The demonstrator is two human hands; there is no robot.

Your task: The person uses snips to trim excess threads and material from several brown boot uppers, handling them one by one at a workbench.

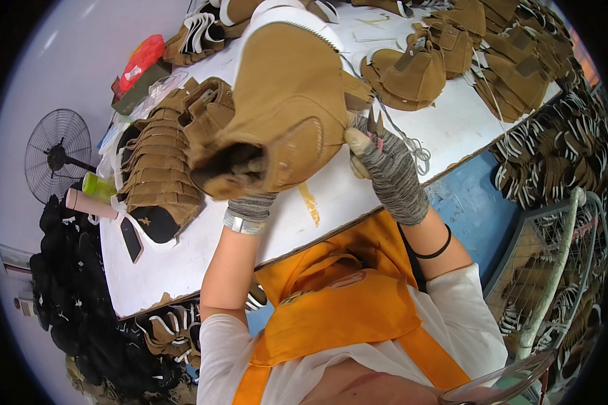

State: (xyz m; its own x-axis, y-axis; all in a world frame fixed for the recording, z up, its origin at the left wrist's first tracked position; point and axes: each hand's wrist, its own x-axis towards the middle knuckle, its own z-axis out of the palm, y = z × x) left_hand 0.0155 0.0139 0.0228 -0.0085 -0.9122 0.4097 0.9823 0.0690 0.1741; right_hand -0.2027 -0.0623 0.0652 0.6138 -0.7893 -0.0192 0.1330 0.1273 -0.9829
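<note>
A brown suede boot upper [287, 88] with a white toothed edge is held up over the table. My left hand [251, 204], in a grey knit glove, reaches into its dark opening and bears it; most of the fingers are hidden inside. My right hand [390, 165], in a grey glove with bare-looking pale fingertips, is closed around small thread snips [377, 127], their blades pointing up. Its thumb and fingers are at the upper's right edge, just below a brown tab [357, 91]. A loose grey thread [419, 152] trails beside this hand.
Stacked brown uppers [162, 162] lie at the table's left, near a phone [131, 239] and a pink cup [91, 204]. More brown uppers [412, 74] cover the far right of the white table [351, 229]. A wire cart [540, 270] stands right; a fan [57, 156] is left.
</note>
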